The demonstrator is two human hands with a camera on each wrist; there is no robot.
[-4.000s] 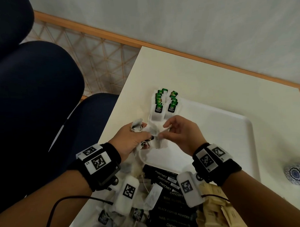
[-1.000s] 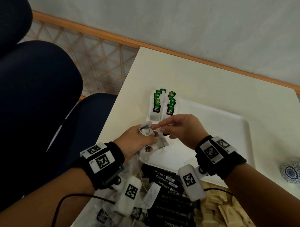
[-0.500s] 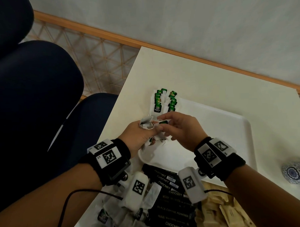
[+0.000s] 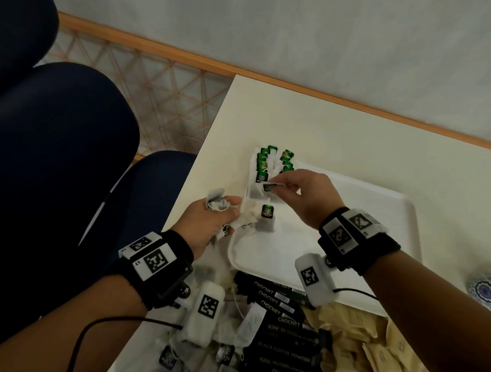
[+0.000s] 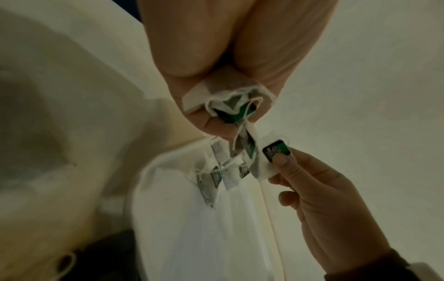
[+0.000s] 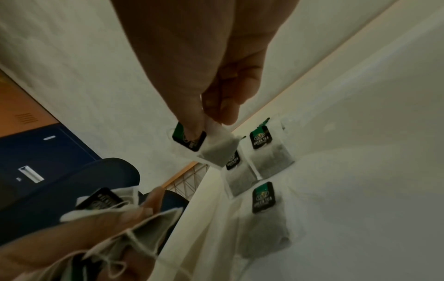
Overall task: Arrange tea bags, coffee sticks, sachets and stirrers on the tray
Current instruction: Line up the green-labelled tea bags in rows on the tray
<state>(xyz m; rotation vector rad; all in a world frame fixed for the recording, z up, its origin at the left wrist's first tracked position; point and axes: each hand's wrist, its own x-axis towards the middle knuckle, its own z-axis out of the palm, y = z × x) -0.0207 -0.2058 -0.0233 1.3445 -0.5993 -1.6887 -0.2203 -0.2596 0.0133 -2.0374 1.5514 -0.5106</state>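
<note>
Pinched in right hand (image 4: 306,196), gauzy square tea bag (image 6: 211,150) with glossy tag.

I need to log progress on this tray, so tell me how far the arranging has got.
Early stage. Done: two rows of green tea bags lie at the white tray's far left corner. In hand: the right hand pinches one tea bag over those rows; the left hand grips a tangled bunch of tea bags. Left: black coffee sticks and brown sachets lie piled off the tray. No stirrers visible.
</note>
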